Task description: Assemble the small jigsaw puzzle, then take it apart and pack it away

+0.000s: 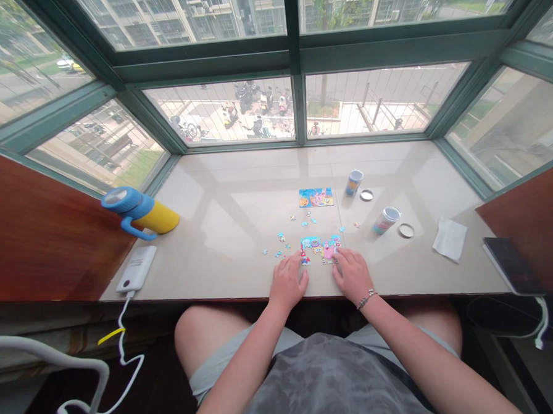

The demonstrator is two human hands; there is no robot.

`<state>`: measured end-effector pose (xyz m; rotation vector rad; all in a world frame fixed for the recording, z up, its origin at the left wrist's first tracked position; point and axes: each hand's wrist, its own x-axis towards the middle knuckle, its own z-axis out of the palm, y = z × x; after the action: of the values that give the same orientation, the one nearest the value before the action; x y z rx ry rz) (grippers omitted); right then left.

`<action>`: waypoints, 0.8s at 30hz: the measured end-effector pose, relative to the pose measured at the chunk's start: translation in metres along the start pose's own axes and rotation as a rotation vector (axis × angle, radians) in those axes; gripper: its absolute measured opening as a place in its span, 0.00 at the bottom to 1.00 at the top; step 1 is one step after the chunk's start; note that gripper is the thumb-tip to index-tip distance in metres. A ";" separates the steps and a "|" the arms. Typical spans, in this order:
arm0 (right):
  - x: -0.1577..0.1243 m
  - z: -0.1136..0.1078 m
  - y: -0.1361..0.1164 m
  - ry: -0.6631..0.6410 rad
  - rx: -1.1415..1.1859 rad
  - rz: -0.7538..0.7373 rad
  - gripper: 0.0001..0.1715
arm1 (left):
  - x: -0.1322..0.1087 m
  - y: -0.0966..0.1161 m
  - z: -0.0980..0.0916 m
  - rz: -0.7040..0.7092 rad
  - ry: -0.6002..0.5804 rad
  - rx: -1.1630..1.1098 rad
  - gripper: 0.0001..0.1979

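Note:
A partly assembled jigsaw puzzle (314,243) lies near the front edge of the white sill, with gaps along its lower middle. My left hand (287,282) rests on the surface at the puzzle's lower left corner, fingers stretched forward and thumb apart. On the other side, my right hand (353,272) lies with fingers extended, the fingertips touching the pink pieces (329,251) at the right. Loose jigsaw pieces (279,254) are scattered left of the puzzle, and several blue pieces (313,221) lie above it. Farther back is a flat, brightly coloured picture (315,197).
Two small clear-topped canisters (354,182) (386,220) stand at the right, near two round lids (367,195) (405,230). Beyond them are a white tissue (450,240) and a dark tablet-like device (514,265). A yellow-blue bottle (142,212) and a white power bank (137,269) are at the left.

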<state>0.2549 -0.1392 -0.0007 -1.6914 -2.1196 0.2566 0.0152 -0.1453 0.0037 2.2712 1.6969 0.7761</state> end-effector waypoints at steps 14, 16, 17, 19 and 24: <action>-0.002 0.001 0.004 0.101 -0.002 -0.061 0.22 | 0.006 -0.001 0.002 -0.041 -0.161 0.055 0.34; -0.002 0.002 0.005 0.118 0.001 -0.073 0.22 | 0.007 -0.001 0.001 -0.042 -0.185 0.057 0.35; -0.002 0.003 0.005 0.121 0.001 -0.073 0.22 | 0.008 -0.001 0.001 -0.040 -0.191 0.056 0.35; -0.001 0.002 0.005 0.117 0.000 -0.071 0.22 | 0.008 -0.001 0.001 -0.034 -0.196 0.051 0.34; -0.001 0.002 0.004 0.110 -0.003 -0.069 0.20 | 0.009 -0.002 0.000 -0.032 -0.199 0.046 0.34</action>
<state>0.2581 -0.1392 -0.0040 -1.5933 -2.0935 0.1370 0.0154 -0.1365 0.0056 2.2591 1.6713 0.4908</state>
